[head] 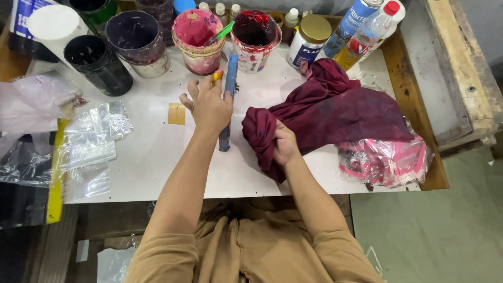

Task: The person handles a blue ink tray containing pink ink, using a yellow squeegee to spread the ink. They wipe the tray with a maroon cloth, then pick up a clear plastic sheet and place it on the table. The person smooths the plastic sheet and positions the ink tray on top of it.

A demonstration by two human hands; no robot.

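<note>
left hand (209, 107) spread open over the blue scraper (228, 102) on the white table (157, 152), fingers reaching toward a yellow-handled tool (216, 77) — touching or not, hard to tell. right hand (285, 144) closed on the maroon cloth (325, 112), bunched just right of the scraper. pink-stained paint tub (199, 42) beyond the scraper; clear plastic bags (94, 139) well left of it.

The cloth (335, 112) is showing deep maroon with darker blotches. The tabletop (157, 152) is looking white, stained in places, with a brown wooden edge. The scraper (229, 99) is showing blue, one tub (198, 39) is carrying pink paint, another tub (255, 37) dark red. The jar lid (315, 28) is gleaming gold. The sleeves (162, 259) are showing tan.
</note>
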